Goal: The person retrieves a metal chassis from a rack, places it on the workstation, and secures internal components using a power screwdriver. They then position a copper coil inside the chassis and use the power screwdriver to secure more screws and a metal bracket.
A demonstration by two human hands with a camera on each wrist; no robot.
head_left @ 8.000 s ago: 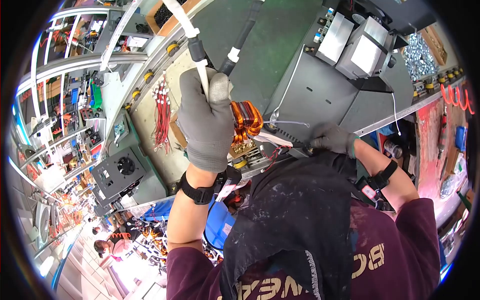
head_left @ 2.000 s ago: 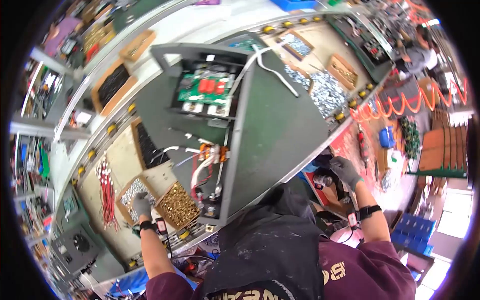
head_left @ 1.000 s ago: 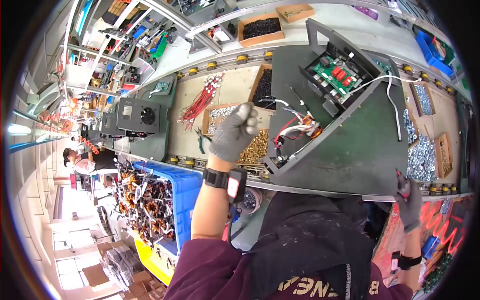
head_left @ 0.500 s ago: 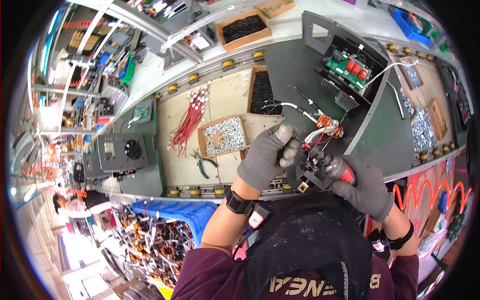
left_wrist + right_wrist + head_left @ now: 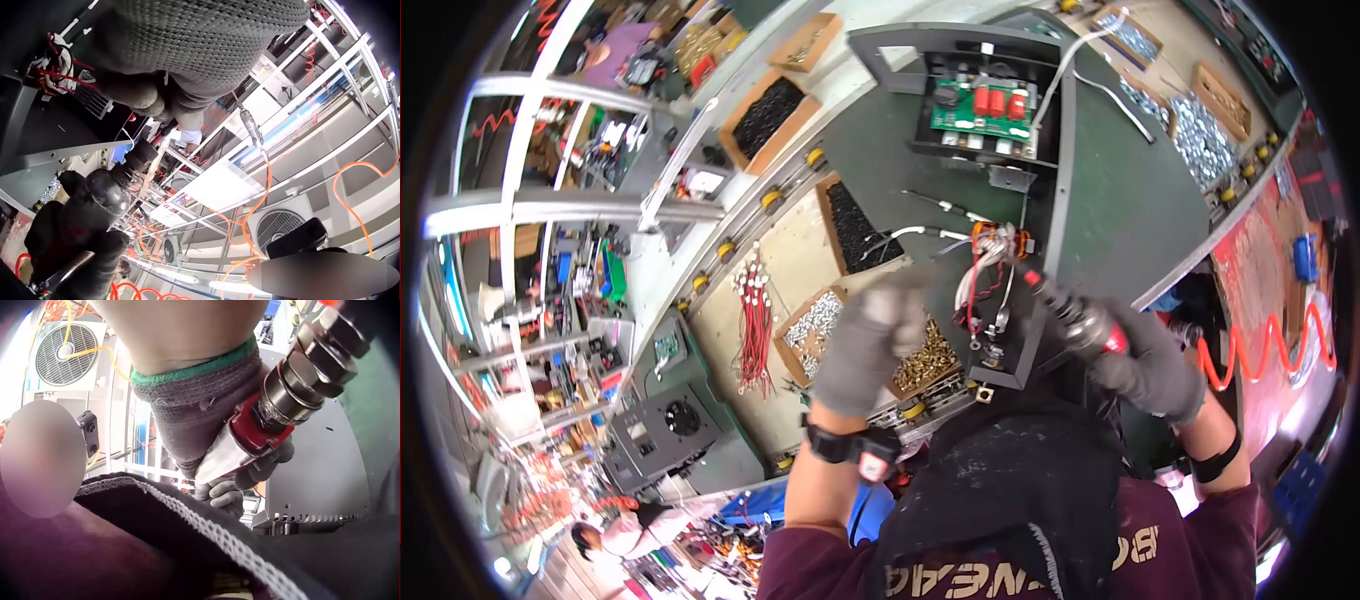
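My right gloved hand [image 5: 1155, 370] grips a red-and-metal air screwdriver [image 5: 1082, 322], its nose slanting up and left toward the wire-wound coil [image 5: 1022, 243] and the white and red wires in the dark metal housing [image 5: 1055, 215]. In the right wrist view the fingers wrap round the tool's red and silver body [image 5: 250, 428]. My left gloved hand [image 5: 855, 350], blurred, hovers over the boxes of small fasteners with its fingers curled. I cannot tell whether the left fingers hold a small part. In the left wrist view its knuckles [image 5: 147, 97] hide the fingertips.
Boxes of silver screws [image 5: 810, 335], brass fasteners [image 5: 930, 360] and black screws [image 5: 855, 230] lie left of the housing. A green circuit board [image 5: 975, 120] sits in its far part. Red wires [image 5: 755, 320] lie at left; an orange coiled hose [image 5: 1270, 360] hangs at right.
The right hand picked up the air screwdriver and brought it to the housing. Since half a second ago, the left hand has moved left, away from the tool's nose. The head view has turned.
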